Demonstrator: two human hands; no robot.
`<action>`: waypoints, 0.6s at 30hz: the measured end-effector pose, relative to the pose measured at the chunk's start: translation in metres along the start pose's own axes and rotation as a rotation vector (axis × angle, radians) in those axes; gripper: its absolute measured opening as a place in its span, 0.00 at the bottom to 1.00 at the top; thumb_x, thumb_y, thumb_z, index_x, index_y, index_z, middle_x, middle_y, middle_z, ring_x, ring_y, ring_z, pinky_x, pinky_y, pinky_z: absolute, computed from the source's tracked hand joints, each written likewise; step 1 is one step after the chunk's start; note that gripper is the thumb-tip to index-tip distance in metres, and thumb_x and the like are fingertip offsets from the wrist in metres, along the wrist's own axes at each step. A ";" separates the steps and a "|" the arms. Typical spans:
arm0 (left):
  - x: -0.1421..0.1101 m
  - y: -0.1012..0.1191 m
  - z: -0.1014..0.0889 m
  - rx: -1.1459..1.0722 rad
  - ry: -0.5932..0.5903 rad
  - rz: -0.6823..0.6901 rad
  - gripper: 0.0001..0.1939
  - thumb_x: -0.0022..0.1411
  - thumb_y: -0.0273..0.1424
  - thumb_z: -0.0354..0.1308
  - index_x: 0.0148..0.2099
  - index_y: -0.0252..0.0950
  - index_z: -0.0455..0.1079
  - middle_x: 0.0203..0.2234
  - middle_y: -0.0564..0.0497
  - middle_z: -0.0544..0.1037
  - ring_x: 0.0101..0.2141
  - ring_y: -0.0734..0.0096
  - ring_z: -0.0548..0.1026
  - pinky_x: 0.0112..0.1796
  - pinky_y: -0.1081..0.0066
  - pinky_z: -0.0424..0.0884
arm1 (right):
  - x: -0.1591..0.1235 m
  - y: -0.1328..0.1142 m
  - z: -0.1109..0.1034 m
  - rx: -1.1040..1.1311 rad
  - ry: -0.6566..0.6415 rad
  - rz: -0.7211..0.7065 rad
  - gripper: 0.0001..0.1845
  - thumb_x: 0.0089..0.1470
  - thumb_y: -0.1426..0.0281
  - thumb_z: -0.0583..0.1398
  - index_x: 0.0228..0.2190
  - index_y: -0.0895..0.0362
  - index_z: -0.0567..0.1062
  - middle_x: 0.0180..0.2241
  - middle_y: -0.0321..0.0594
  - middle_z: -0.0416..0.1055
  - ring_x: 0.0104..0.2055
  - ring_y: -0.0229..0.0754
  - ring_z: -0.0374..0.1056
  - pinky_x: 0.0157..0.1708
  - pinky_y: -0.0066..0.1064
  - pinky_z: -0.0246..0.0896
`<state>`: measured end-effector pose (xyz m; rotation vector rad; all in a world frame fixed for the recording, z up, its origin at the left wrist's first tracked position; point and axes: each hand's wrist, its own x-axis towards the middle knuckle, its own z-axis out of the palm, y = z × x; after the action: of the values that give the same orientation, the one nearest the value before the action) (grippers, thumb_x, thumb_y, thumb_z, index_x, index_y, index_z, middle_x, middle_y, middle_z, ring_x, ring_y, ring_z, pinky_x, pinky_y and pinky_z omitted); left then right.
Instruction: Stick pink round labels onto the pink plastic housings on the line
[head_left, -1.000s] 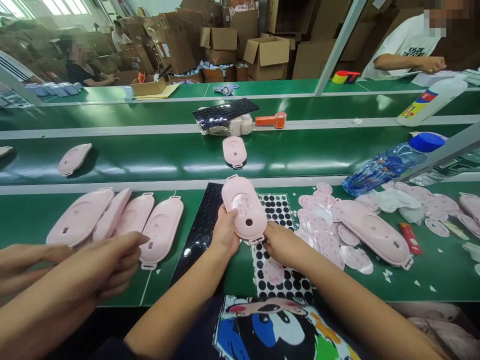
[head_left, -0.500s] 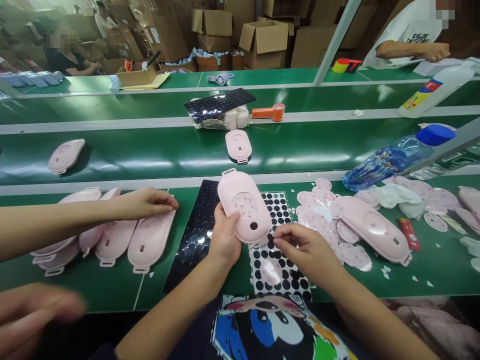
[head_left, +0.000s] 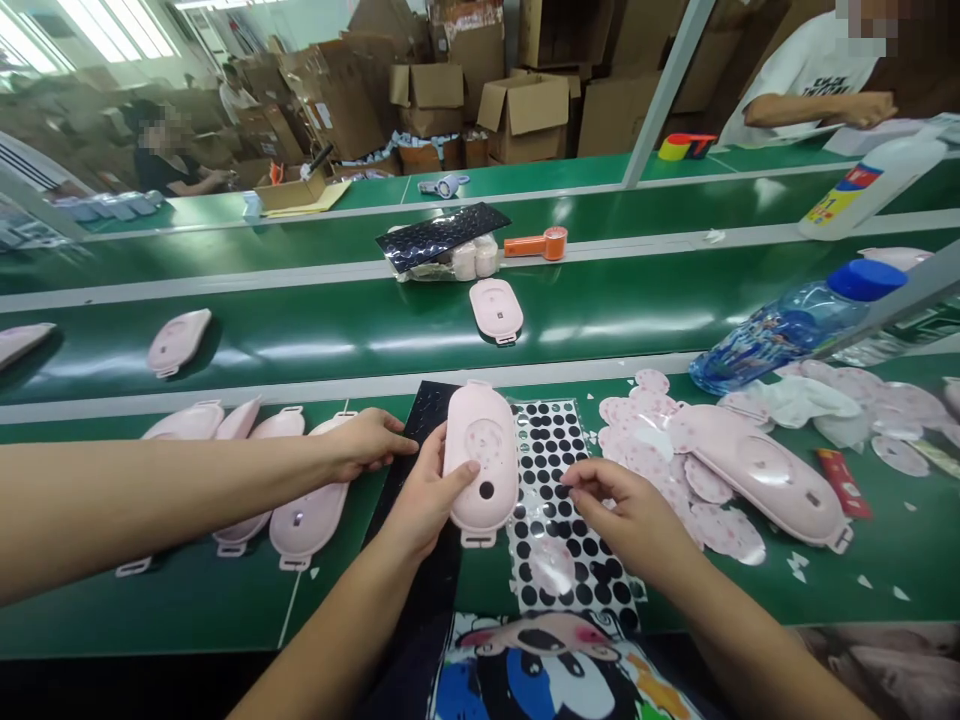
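My left hand (head_left: 426, 492) grips a pink oval plastic shell (head_left: 481, 470) by its left edge, holding it above the bench between two sheets. The shell's face shows a round flowered patch and a small dark hole. Just right of the shell, my right hand (head_left: 628, 515) hovers over a clear sheet of black dots (head_left: 564, 500), thumb and fingers pinched together; what they hold is too small to see. A black sheet of clear dots (head_left: 411, 470) lies under my left wrist.
A co-worker's arm (head_left: 187, 495) reaches in from the left, hand on the black sheet's edge, across a row of pink shells (head_left: 300, 515). Round pink stickers (head_left: 645, 440) and another shell (head_left: 757, 470) lie at right. Two shells (head_left: 495, 308) ride the belt. A blue bottle (head_left: 787, 325) lies far right.
The co-worker's hand has moved right, off the row of shells to the black sheet. I have turned the shell more upright. My right hand has left the shell's lower end and shifted right.
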<state>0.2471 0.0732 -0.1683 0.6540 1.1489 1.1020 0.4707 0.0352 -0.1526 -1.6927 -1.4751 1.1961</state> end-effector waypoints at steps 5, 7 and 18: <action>-0.003 0.007 -0.009 0.129 0.019 -0.034 0.27 0.46 0.27 0.69 0.50 0.43 0.72 0.48 0.45 0.76 0.48 0.53 0.74 0.43 0.61 0.73 | 0.003 0.017 0.010 0.081 0.009 0.023 0.07 0.52 0.66 0.55 0.32 0.53 0.72 0.31 0.37 0.71 0.33 0.41 0.67 0.34 0.34 0.64; -0.001 0.008 -0.010 0.196 0.063 0.009 0.26 0.46 0.27 0.69 0.50 0.43 0.72 0.50 0.45 0.75 0.51 0.52 0.72 0.47 0.60 0.71 | 0.005 0.024 0.016 0.094 0.041 0.003 0.07 0.52 0.66 0.55 0.31 0.53 0.72 0.31 0.37 0.71 0.33 0.41 0.67 0.35 0.35 0.64; -0.022 0.080 -0.008 0.491 0.123 0.325 0.30 0.50 0.37 0.67 0.56 0.41 0.68 0.57 0.45 0.69 0.54 0.54 0.69 0.46 0.67 0.72 | 0.005 0.045 0.019 0.291 0.112 -0.157 0.07 0.52 0.66 0.55 0.27 0.53 0.72 0.30 0.38 0.70 0.31 0.42 0.66 0.34 0.36 0.64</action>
<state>0.2121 0.0814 -0.0927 1.2007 1.4724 1.1482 0.4738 0.0281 -0.2013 -1.3997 -1.2720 1.1486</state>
